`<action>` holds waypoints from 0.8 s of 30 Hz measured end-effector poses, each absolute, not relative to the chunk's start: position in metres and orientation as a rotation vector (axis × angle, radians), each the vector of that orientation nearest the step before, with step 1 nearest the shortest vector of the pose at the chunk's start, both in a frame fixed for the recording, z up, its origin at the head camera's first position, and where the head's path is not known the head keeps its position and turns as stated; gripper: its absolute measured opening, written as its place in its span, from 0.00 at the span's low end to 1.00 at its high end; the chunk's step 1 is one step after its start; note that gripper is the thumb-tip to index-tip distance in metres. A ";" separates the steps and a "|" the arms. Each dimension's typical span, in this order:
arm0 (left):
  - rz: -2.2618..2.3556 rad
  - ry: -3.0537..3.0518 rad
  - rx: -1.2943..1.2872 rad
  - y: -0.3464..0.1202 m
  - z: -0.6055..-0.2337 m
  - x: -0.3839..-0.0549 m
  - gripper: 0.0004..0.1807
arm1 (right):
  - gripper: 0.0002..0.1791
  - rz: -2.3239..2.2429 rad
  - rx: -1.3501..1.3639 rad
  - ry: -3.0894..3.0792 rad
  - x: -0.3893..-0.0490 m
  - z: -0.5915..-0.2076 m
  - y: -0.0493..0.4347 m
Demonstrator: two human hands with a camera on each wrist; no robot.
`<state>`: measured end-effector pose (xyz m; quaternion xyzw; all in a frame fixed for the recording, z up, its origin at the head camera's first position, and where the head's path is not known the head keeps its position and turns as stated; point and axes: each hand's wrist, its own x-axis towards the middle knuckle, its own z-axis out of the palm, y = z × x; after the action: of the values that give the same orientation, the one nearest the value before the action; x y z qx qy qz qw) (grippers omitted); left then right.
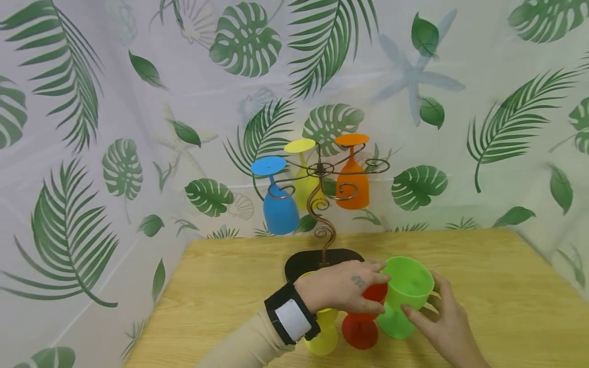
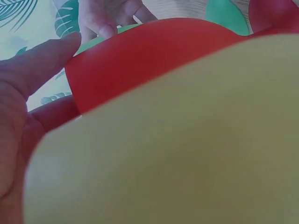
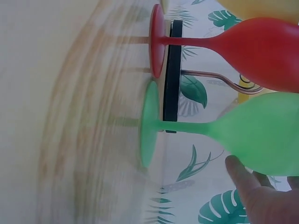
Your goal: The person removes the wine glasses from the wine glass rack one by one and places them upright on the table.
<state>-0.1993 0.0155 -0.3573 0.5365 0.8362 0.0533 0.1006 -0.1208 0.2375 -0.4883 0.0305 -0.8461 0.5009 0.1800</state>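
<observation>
A yellow goblet (image 1: pixel 322 340), a red goblet (image 1: pixel 360 331) and a green goblet (image 1: pixel 408 276) stand upright side by side on the table. Reaching over the yellow one, my left hand (image 1: pixel 345 286) holds the red bowl, thumb on the near side and fingers on the far side. My right hand (image 1: pixel 444 319) grips the green bowl from the right; its thumb (image 3: pixel 240 175) lies against the lower bowl. In the left wrist view the yellow bowl (image 2: pixel 177 140) covers much of the red bowl (image 2: pixel 149 56).
Behind the goblets stands a curled metal glass rack (image 1: pixel 320 204) on a black base (image 1: pixel 299 263). Blue (image 1: pixel 280 212), yellow (image 1: pixel 300 146) and orange (image 1: pixel 353 186) goblets hang upside down from it. A leaf-patterned cloth (image 1: pixel 138 102) backs the wooden table (image 1: pixel 221 286).
</observation>
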 end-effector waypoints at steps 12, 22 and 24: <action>0.191 2.493 1.535 0.014 -0.359 -0.197 0.35 | 0.43 1.421 0.103 -2.399 -0.120 -0.485 0.239; 0.219 2.487 1.522 0.010 -0.358 -0.197 0.36 | 0.45 1.437 0.074 -2.442 -0.120 -0.486 0.238; 0.268 2.477 1.503 0.007 -0.357 -0.197 0.36 | 0.46 1.409 0.073 -2.473 -0.120 -0.487 0.240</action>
<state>-0.1975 0.0069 -0.3572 0.5131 0.8455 0.0916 0.1158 -0.1203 0.2395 -0.4870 0.0253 -0.8591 0.4897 0.1467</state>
